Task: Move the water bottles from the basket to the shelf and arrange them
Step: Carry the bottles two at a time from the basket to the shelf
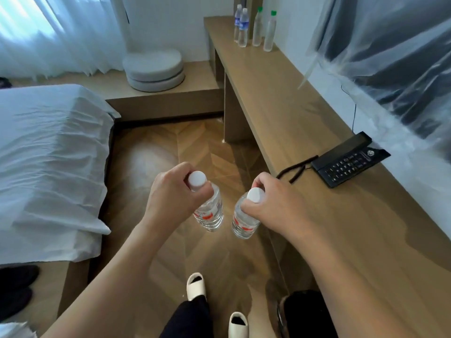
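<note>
**Two bottles held by the neck beside the shelf**

The left hand (170, 193) has its fingers curled round the neck of a white-capped water bottle (209, 211), whose clear body hangs below the hand over the wooden floor (195, 142). The right hand (275, 203) grips a second water bottle (244, 222) the same way, just under its cap, with the body hanging down and tilted slightly. Both bottles are in the air, close together but apart, just left of the long wooden shelf (280, 101). The right hand is at the shelf's near edge, close to a black telephone (349, 162) lying on the shelf. At the shelf's far end four bottles (253, 28) stand upright in a group. A white bed (48, 154) lies across the floor from the shelf.
</note>
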The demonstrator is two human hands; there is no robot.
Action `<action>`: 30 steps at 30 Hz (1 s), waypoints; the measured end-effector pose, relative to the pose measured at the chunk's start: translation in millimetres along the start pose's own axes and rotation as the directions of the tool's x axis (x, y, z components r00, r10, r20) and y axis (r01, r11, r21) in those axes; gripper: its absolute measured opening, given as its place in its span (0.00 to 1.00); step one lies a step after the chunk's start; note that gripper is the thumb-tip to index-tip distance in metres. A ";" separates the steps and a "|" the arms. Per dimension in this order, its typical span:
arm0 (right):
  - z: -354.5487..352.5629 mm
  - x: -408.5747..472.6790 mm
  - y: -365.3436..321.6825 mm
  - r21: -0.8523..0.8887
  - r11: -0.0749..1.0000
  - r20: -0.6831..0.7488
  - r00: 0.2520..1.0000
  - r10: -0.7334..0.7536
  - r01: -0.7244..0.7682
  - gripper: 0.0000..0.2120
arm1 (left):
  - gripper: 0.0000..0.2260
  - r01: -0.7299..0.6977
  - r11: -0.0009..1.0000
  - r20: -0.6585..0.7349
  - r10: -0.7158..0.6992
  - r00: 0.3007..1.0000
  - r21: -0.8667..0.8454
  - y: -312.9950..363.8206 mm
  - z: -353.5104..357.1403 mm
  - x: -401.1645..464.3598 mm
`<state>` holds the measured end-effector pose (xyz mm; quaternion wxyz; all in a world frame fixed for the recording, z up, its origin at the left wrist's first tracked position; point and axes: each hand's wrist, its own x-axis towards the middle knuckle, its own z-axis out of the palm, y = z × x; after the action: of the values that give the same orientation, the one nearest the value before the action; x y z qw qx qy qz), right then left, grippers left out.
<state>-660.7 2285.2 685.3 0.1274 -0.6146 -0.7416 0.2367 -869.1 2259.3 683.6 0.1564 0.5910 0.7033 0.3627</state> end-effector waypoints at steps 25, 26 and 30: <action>-0.8 475.8 -104.9 0.002 0.995 -0.044 0.994 0.095 -0.095 0.16 | 0.07 -0.130 0.988 0.091 0.137 0.986 -0.079 -120.8 23.1 495.3; -3.3 496.7 -104.3 0.008 0.995 -0.041 0.994 0.102 -0.102 0.16 | 0.07 -0.128 0.988 0.102 0.136 0.985 -0.084 -121.6 26.6 515.3; -16.0 575.1 -103.4 0.034 0.992 -0.055 0.991 0.119 -0.118 0.15 | 0.07 -0.117 0.989 0.118 0.128 0.985 -0.094 -120.7 38.6 593.2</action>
<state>-863.0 2833.5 692.8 0.1435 -0.6620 -0.6962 0.2376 -1080.4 2827.7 696.9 0.2029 0.6470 0.6382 0.3645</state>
